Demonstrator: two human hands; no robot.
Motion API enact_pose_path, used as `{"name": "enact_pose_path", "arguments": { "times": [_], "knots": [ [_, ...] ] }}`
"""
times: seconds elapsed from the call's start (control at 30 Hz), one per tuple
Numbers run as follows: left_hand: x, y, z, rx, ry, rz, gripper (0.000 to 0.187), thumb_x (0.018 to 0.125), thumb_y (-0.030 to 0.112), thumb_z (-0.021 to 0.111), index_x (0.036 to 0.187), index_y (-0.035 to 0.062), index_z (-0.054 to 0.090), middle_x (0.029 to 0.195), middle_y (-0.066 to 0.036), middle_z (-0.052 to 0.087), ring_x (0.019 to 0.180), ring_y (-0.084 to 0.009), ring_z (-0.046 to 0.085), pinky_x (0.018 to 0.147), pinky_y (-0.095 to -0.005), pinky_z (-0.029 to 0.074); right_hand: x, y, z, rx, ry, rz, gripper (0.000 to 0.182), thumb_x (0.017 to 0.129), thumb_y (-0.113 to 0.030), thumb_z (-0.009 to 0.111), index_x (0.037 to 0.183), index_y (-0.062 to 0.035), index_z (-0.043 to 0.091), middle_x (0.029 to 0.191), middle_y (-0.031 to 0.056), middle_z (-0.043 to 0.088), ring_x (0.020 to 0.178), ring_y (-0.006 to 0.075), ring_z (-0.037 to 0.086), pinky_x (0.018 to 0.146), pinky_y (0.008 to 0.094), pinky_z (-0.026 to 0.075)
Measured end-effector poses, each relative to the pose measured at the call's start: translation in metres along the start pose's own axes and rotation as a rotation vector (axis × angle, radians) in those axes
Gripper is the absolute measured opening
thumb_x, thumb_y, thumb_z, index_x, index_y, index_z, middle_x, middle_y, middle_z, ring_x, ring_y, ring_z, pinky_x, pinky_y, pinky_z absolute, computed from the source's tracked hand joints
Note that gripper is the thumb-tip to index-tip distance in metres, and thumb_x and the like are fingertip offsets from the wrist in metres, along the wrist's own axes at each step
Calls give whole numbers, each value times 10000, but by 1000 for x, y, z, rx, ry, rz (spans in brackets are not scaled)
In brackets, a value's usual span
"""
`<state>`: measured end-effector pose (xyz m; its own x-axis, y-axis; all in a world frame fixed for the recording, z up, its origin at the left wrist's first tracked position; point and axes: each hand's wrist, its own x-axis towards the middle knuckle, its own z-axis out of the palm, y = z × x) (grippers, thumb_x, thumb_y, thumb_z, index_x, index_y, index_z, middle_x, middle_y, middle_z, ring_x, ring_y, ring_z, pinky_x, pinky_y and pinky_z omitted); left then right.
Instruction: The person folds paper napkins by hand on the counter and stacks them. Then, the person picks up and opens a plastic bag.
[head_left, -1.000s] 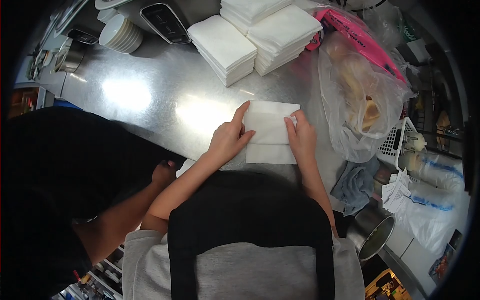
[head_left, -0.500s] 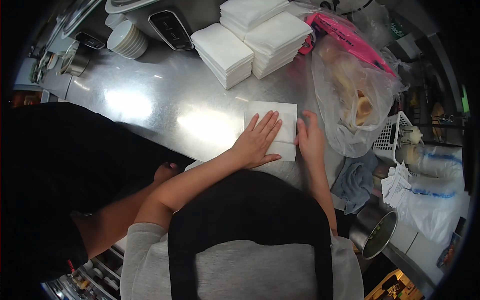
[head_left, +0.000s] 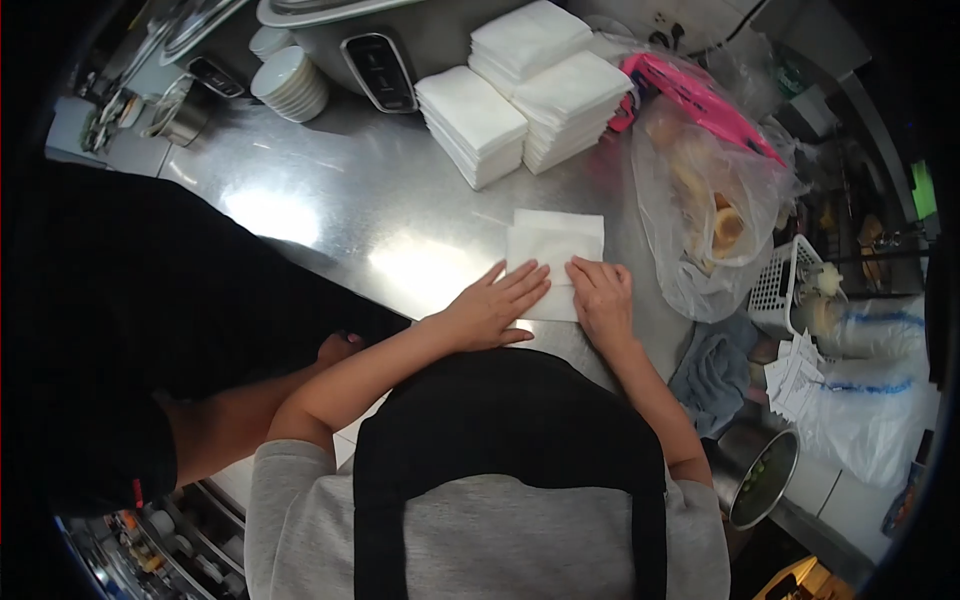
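A white paper napkin (head_left: 550, 240), partly folded, lies on the steel counter in front of me. My left hand (head_left: 492, 308) rests with fingers stretched out over its left side, palm down. At the right edge, my right hand (head_left: 602, 298) has its fingers curled, thumb and forefinger pinching the paper. Just behind stand several tall stacks of folded white napkins (head_left: 472, 125), which neither hand touches.
A clear plastic bag of bread buns (head_left: 690, 215) lies to the right, near a grey-blue cloth (head_left: 712, 370) and a metal pot (head_left: 752, 478). White bowls (head_left: 290, 85) are stacked at the back left. A person in black (head_left: 180, 300) stands close on my left.
My left hand has slid down toward the napkin's near left side. My right hand has moved left from beside the napkin and closed on its edge. The view has shifted slightly.
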<state>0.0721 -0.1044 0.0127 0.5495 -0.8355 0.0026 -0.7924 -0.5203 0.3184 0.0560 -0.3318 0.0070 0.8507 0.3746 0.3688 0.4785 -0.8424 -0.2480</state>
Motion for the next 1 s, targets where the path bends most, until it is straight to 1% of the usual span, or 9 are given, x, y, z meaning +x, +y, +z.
{"name": "enact_pose_path", "arguments": {
  "times": [0.13, 0.2, 0.37, 0.47, 0.6, 0.67, 0.77, 0.83, 1.0],
  "knots": [
    [-19, -15, -8, -240, 135, 31, 546, 868, 274, 602, 1318, 14, 436, 1363, -135, 460, 1282, -269, 422, 1029, -420, 360, 15, 10, -4, 176, 19, 30, 267, 701, -16, 595, 963, -57, 629, 995, 59, 629, 895, 223, 574, 801, 368, 390],
    [-24, -17, -16, -916, 137, -433, 497, 892, 268, 591, 1301, 20, 456, 1292, -134, 521, 1179, -230, 517, 952, -383, 432, 21, 7, -10, 231, 132, 183, 225, 707, -15, 608, 928, -59, 624, 938, 62, 632, 851, 238, 575, 753, 362, 387],
    [-11, 7, -19, -2180, 480, -496, 499, 953, 323, 506, 1310, -7, 393, 1230, -154, 531, 1124, -238, 539, 939, -354, 460, 43, -32, -29, 199, 325, 113, 216, 725, -18, 624, 939, -51, 620, 949, 62, 632, 841, 239, 572, 742, 365, 384],
    [12, 16, -21, -2231, 598, -375, 431, 967, 285, 480, 1262, -24, 423, 1217, -143, 541, 1115, -253, 550, 947, -367, 462, 48, -62, -29, 235, 255, -14, 222, 736, -42, 642, 956, -44, 618, 1006, 71, 620, 901, 238, 570, 800, 374, 387],
    [20, 8, -33, -2003, 762, -651, 352, 942, 190, 536, 1218, -17, 463, 1140, -112, 588, 996, -209, 604, 833, -322, 511, 44, -53, -35, 359, 235, -18, 285, 731, -114, 685, 998, -39, 616, 1094, 95, 589, 1015, 247, 550, 912, 411, 358],
    [20, 6, -36, -1904, 625, -654, 349, 941, 200, 538, 1218, -1, 472, 1124, -93, 599, 977, -194, 610, 826, -318, 512, 51, -44, -39, 301, 310, 35, 354, 744, -89, 682, 1076, -25, 576, 1042, 115, 615, 956, 242, 586, 873, 386, 406],
    [23, 4, -44, -1819, 570, -643, 341, 921, 145, 563, 1211, -8, 467, 1085, -97, 610, 937, -173, 622, 791, -290, 519, 54, -31, -28, 1197, -39, 498, 410, 813, 27, 594, 1202, 0, 468, 914, 120, 650, 792, 140, 621, 686, 264, 485],
    [24, -2, -50, -1494, 621, -443, 472, 868, 80, 622, 1273, -15, 397, 1134, -115, 577, 996, -175, 595, 815, -313, 514, 56, -29, -20, 1225, 74, 484, 396, 816, 37, 590, 1193, -1, 473, 919, 111, 646, 789, 122, 616, 674, 252, 487],
    [24, -5, -50, -1487, 575, -545, 696, 809, -6, 655, 1370, 20, 244, 1037, -116, 600, 883, -134, 620, 697, -227, 509, 70, -36, -20, 1219, 279, 517, 370, 827, 65, 571, 1180, 9, 473, 914, 93, 623, 772, 82, 604, 585, 190, 480]
  ]
}}
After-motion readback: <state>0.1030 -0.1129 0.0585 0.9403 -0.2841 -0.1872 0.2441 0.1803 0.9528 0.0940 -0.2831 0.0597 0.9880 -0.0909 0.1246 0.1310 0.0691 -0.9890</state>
